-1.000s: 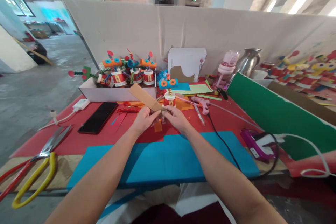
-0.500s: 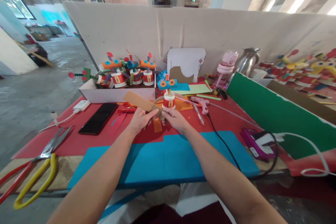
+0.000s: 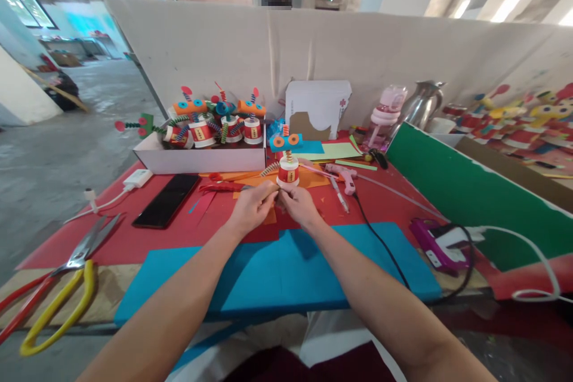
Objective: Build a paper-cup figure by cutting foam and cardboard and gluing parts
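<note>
Your left hand (image 3: 253,206) and right hand (image 3: 301,204) meet above the middle of the table (image 3: 119,287), fingertips pinched together around a paper strip (image 3: 279,188) that they almost wholly hide, just in front of a cup figure (image 3: 288,172) standing upright. At the table's far left corner, a white box (image 3: 201,162) holds several more figures (image 3: 203,133), some upright and one tilted, their heads and springs rising above its rim. Toward the table's right edge you have an open green box (image 3: 470,197), its contents hard to make out.
</note>
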### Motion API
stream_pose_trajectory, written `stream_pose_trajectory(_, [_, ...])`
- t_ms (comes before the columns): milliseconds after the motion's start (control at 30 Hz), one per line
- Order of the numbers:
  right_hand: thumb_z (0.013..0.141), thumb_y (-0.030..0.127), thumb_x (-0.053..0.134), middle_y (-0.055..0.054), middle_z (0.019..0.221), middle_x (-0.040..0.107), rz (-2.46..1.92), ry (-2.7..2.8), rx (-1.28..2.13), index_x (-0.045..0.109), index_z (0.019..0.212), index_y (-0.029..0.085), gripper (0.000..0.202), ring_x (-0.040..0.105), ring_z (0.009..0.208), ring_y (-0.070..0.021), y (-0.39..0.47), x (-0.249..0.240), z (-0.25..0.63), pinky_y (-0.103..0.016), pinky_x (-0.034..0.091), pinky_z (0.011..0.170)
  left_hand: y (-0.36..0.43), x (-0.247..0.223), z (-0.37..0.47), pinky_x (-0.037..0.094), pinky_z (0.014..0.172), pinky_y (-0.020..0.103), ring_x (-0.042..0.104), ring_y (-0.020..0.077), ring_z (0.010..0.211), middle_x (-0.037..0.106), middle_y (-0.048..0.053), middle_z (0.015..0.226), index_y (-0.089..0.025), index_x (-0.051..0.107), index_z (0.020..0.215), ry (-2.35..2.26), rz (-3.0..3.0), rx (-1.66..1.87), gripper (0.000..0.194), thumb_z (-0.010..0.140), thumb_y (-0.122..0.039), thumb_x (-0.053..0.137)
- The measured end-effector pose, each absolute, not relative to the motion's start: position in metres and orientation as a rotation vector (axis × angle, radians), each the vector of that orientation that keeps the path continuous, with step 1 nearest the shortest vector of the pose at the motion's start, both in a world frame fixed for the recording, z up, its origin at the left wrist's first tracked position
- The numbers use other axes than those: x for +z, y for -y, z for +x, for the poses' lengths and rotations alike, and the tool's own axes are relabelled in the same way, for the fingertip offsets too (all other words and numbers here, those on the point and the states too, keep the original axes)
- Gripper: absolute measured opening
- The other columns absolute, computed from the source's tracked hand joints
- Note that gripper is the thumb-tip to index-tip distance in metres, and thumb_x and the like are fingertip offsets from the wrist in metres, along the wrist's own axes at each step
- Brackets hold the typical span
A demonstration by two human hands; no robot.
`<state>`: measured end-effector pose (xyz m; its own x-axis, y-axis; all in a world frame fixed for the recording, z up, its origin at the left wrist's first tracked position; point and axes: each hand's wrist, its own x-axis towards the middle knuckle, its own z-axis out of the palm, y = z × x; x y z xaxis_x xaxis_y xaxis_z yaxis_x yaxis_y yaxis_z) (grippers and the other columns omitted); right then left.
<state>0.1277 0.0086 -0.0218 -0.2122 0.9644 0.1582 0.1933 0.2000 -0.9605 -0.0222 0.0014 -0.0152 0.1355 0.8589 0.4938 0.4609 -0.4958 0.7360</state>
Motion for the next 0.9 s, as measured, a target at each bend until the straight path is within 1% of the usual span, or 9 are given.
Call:
stream_pose_trajectory(67, [0.083,0.024,0.047,0.004,0.056,0.054,-1.100,1.572,1.171,0.053,0.064,0.019,0.021,0.048,0.050,-0.0098,-0.008,-0.020,0.128,-0.022,0.039,0.052,-0.003,-0.014,-0.023,0.043,0.057,0.024,0.057,0.0155,0.058,0.059,0.002,0.056,-0.018,0.057,0.059,-1.268,2.000,1.305,0.027,0.079,-0.036,0.057])
stream_pose_trajectory(167, [0.083,0.027,0.051,0.004,0.059,0.054,-0.983,1.500,1.371,0.054,0.066,0.019,0.019,0.051,0.053,-0.0097,-0.008,-0.015,0.128,-0.023,0.043,0.056,-0.007,-0.010,-0.026,0.042,0.052,0.023,0.057,0.0161,0.058,0.056,0.001,0.052,-0.018,0.053,0.054,-1.232,1.819,1.289,0.032,0.077,-0.039,0.058])
stream_pose_trajectory(233, [0.080,0.029,0.056,0.003,0.060,0.055,-0.935,1.464,1.472,0.055,0.065,0.018,0.019,0.051,0.054,-0.0094,-0.008,-0.014,0.129,-0.023,0.045,0.057,-0.008,-0.008,-0.027,0.039,0.047,0.022,0.054,0.0151,0.054,0.051,-0.001,0.046,-0.018,0.051,0.052,-1.186,1.700,1.274,0.033,0.075,-0.040,0.060])
stream_pose_trajectory(333, [0.078,0.034,0.060,0.002,0.062,0.058,-0.925,1.445,1.563,0.057,0.066,0.017,0.021,0.050,0.054,-0.0088,-0.007,-0.014,0.130,-0.023,0.046,0.054,-0.006,-0.004,-0.026,0.034,0.042,0.021,0.048,0.0124,0.047,0.044,-0.002,0.041,-0.018,0.047,0.048,-1.141,1.592,1.261,0.036,0.072,-0.040,0.063])
stream_pose_trajectory(433, [0.077,0.035,0.061,0.000,0.064,0.060,-0.914,1.457,1.581,0.058,0.066,0.016,0.022,0.051,0.054,-0.0083,-0.007,-0.014,0.131,-0.022,0.047,0.053,-0.003,-0.001,-0.025,0.030,0.039,0.021,0.042,0.0097,0.043,0.042,-0.003,0.040,-0.018,0.047,0.047,-1.127,1.530,1.242,0.036,0.071,-0.039,0.064])
stream_pose_trajectory(567, [0.076,0.033,0.063,0.002,0.061,0.060,-0.904,1.496,1.524,0.056,0.066,0.017,0.020,0.050,0.051,-0.0077,-0.006,-0.012,0.130,-0.022,0.046,0.052,-0.002,0.001,-0.024,0.025,0.037,0.020,0.037,0.0069,0.040,0.044,-0.004,0.042,-0.017,0.047,0.048,-1.115,1.476,1.225,0.035,0.067,-0.040,0.067])
stream_pose_trajectory(700, [0.078,0.034,0.061,0.002,0.060,0.059,-0.904,1.500,1.480,0.055,0.065,0.018,0.021,0.049,0.050,-0.0076,-0.005,-0.012,0.129,-0.021,0.045,0.050,-0.002,0.001,-0.024,0.020,0.035,0.021,0.032,0.0054,0.035,0.041,-0.004,0.040,-0.017,0.047,0.047,-1.133,1.436,1.185,0.038,0.069,-0.041,0.066])
stream_pose_trajectory(900, [0.076,0.032,0.062,0.003,0.062,0.060,-0.875,1.511,1.512,0.058,0.070,0.017,0.017,0.050,0.051,-0.0077,-0.007,-0.013,0.129,-0.022,0.045,0.052,0.000,0.003,-0.024,0.018,0.033,0.022,0.030,0.0058,0.031,0.037,-0.004,0.035,-0.018,0.045,0.044,-1.152,1.412,1.139,0.040,0.071,-0.042,0.064])
